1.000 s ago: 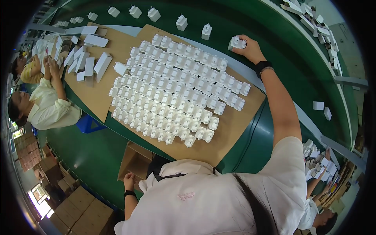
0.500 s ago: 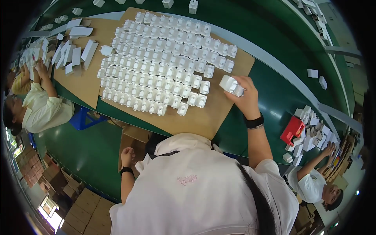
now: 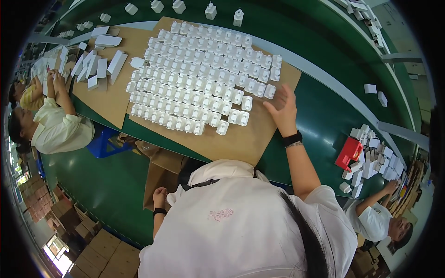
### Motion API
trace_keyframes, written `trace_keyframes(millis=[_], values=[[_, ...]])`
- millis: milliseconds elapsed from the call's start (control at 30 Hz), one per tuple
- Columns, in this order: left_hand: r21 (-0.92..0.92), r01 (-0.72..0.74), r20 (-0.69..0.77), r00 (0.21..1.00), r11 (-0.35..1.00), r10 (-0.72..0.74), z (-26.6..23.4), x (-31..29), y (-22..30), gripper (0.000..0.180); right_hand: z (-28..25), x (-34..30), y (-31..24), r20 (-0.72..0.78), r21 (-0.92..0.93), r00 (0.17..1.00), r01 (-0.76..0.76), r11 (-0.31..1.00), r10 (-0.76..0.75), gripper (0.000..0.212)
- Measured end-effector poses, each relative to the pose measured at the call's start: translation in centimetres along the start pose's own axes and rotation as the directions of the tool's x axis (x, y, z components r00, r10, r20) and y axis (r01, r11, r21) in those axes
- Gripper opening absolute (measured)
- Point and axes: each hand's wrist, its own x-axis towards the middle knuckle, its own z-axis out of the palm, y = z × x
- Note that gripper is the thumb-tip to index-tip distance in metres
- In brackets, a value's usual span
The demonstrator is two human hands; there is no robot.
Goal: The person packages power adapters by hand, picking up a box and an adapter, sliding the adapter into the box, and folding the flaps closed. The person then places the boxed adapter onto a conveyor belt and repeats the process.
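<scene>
Rows of small white blocks (image 3: 185, 83) with protruding tops, resembling plug chargers, stand on a brown cardboard sheet (image 3: 245, 148) in front of me. My right hand (image 3: 283, 109) hovers at the sheet's right side, fingers and thumb apart, holding nothing. Just left of its fingertips stands one white block (image 3: 270, 91) at the end of a row. My left hand (image 3: 159, 198) is low beside my body, away from the blocks, its fingers curled in. Nothing shows in that hand.
Folded white cartons (image 3: 99, 67) lie on cardboard at the left, near a co-worker (image 3: 60, 127). At the right are a red holder (image 3: 348, 154), a heap of white blocks and boxes (image 3: 371, 162), and another co-worker (image 3: 375, 222). An open carton (image 3: 162, 178) stands below the table edge.
The white block that my right hand held now stands at the end of a row, and the hand has opened. My left hand has shifted slightly right and down.
</scene>
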Motion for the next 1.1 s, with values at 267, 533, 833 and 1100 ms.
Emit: trace_keyframes(millis=[267,533,833,1100], values=[[-0.038,-0.021,0.054,0.998,0.999,0.023,0.6,3.1,0.4,0.010,1.0,-0.2,-1.3,-0.048,0.238,0.923,-0.360,0.902,0.381,0.075],[-0.106,0.131,0.055,0.991,0.986,-0.126,0.2,3.6,1.0,0.010,-7.7,11.0,-1.9,-0.085,0.234,0.960,-0.242,0.942,0.268,0.043],[-0.186,0.081,-0.073,0.993,0.979,-0.096,-1.8,2.9,-1.4,0.010,4.2,30.1,4.8,0.469,-0.060,0.875,0.168,0.984,-0.120,0.073],[-0.027,0.281,-0.100,0.954,0.959,-0.282,-1.7,-1.3,0.1,0.007,10.2,32.3,2.0,0.415,0.085,0.886,0.188,0.979,-0.206,0.062]])
